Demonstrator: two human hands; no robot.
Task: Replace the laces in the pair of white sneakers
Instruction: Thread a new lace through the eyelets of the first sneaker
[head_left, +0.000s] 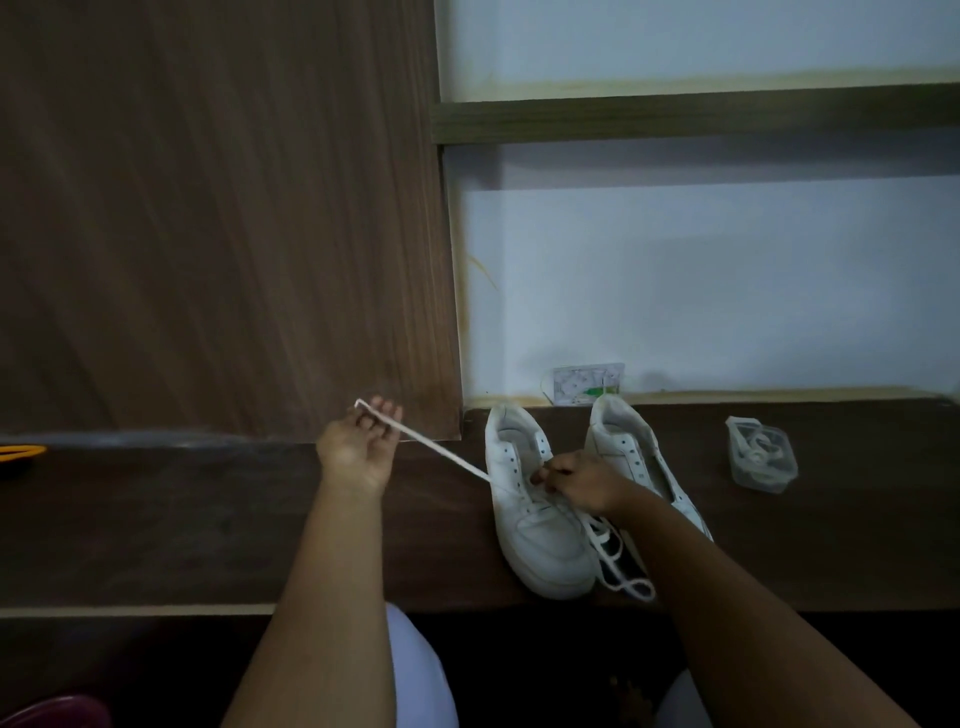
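Observation:
Two white sneakers stand side by side on the dark wooden table, toes toward me. My left hand (358, 441) pinches the end of a white lace (441, 452) that runs taut from the left sneaker (540, 535) up and to the left. My right hand (576, 480) rests on that sneaker's eyelet area and grips the lace there. More white lace (618, 571) lies loose between the shoes near the table's front edge. The right sneaker (628, 441) is partly hidden behind my right wrist and forearm.
A small clear plastic bag (761, 454) with white laces lies right of the shoes. A brown wooden panel (223, 208) rises behind the table on the left, a white wall on the right. An orange object (21, 451) sits at the far left edge.

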